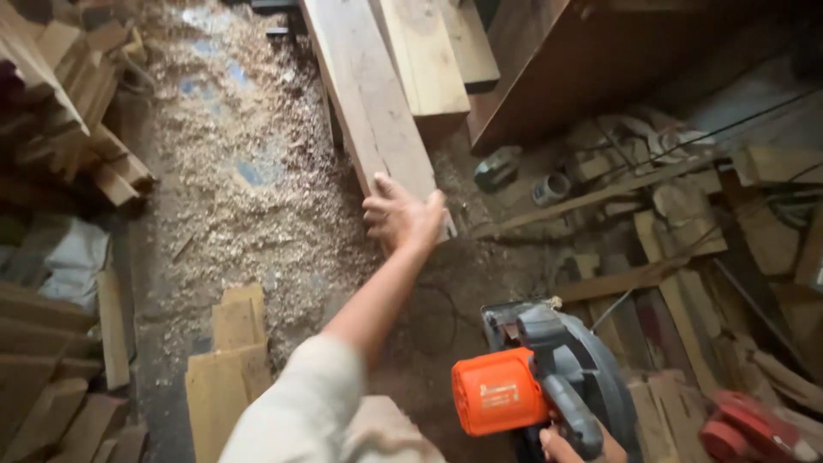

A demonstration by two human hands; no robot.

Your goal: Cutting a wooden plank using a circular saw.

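Head view, looking down at a workshop floor (257,171) covered in sawdust and shavings; left hand (401,214) stretched forward, arm in a pale sleeve; fingers curled over the near end of a long pale plank (364,86), holding it by its end edge; plank runs away from the viewer toward the top of the frame, lying beside a second, thicker plank (424,51) just to its right. Right hand (570,447) at the bottom edge, only partly in frame; fingers closed around the grey handle of a circular saw (549,386) with an orange motor housing; saw sits low and near the body, well apart from the held plank. Stacked offcuts (77,103) at far left; short boards (227,369) lie on the floor near the left arm; jumbled scrap wood (686,223) and a red tool (750,433) at right.
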